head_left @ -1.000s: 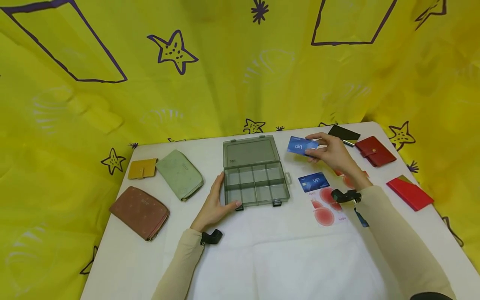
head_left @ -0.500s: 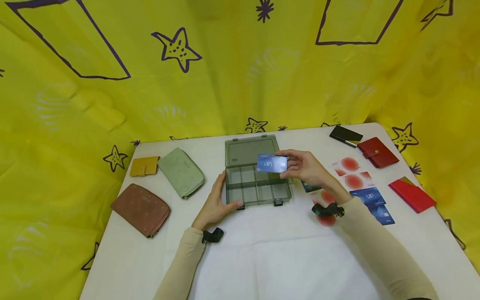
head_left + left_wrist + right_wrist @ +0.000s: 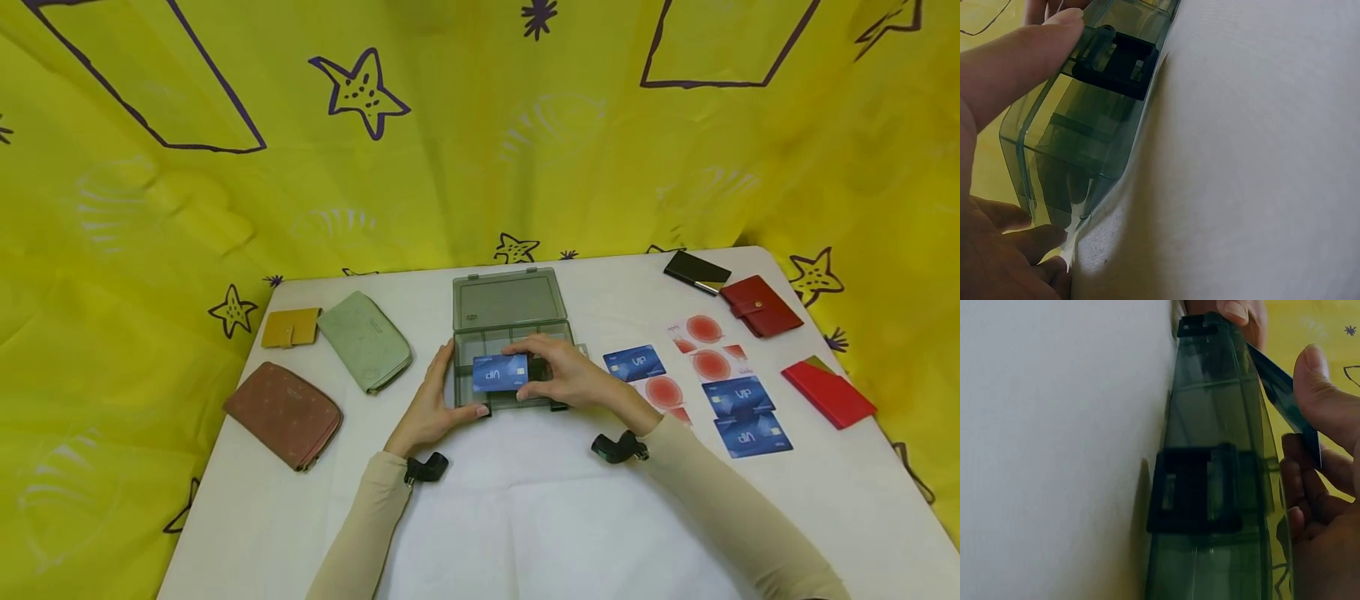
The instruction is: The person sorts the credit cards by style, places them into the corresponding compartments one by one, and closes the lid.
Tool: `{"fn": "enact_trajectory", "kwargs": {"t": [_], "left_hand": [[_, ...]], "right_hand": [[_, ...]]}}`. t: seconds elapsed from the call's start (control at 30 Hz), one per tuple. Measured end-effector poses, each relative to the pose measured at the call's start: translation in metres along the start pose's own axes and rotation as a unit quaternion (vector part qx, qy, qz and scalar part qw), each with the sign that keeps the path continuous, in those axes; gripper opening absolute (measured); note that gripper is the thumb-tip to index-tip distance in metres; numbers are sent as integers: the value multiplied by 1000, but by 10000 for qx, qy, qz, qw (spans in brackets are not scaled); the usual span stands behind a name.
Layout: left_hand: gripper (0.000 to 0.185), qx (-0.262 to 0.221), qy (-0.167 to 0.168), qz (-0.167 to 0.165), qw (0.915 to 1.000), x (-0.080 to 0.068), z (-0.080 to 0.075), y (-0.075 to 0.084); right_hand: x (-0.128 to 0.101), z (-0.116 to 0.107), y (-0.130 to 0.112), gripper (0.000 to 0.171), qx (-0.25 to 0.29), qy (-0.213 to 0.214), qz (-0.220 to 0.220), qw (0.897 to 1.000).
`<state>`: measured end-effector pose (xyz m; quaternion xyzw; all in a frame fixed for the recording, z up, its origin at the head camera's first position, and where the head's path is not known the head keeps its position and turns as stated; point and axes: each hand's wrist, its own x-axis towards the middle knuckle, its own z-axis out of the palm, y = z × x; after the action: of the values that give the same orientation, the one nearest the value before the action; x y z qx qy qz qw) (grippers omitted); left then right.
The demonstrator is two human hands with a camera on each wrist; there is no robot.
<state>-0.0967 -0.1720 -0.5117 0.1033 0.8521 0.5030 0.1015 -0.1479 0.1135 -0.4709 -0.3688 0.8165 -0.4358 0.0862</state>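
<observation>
My right hand [image 3: 558, 372] pinches a blue VIP card [image 3: 500, 373] between thumb and fingers, over the compartments of a green-grey see-through organizer box [image 3: 510, 301]. In the right wrist view, the card [image 3: 1282, 394] slants above the box's front wall, near a dark latch [image 3: 1194, 490]. The box lies with its lid laid back. My left hand [image 3: 429, 408] holds the box's left front corner: the thumb [image 3: 1029, 59] is by a front latch, while the other fingers lie along the left side. The right hand and card hide several compartments.
Right of the box lie blue VIP cards [image 3: 634, 363] and red-patterned cards [image 3: 708, 364]. Farther right are a black card holder [image 3: 697, 272], a dark red wallet [image 3: 761, 307] and a bright red one [image 3: 828, 392]. Yellow [image 3: 291, 327], green [image 3: 365, 342] and brown [image 3: 284, 415] wallets lie at left.
My right hand has carried the blue card leftward and toward me, from right of the box to over its compartments. My left hand has stayed at the box's corner.
</observation>
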Motion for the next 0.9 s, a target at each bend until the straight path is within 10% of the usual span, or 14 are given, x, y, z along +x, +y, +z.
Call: {"fn": "enact_trajectory", "kwargs": {"t": [0.9], "left_hand": [[126, -73, 86, 52, 9999, 1, 1, 2]], "right_hand": [[0, 2, 2, 71, -454, -1, 186, 9988]]}}
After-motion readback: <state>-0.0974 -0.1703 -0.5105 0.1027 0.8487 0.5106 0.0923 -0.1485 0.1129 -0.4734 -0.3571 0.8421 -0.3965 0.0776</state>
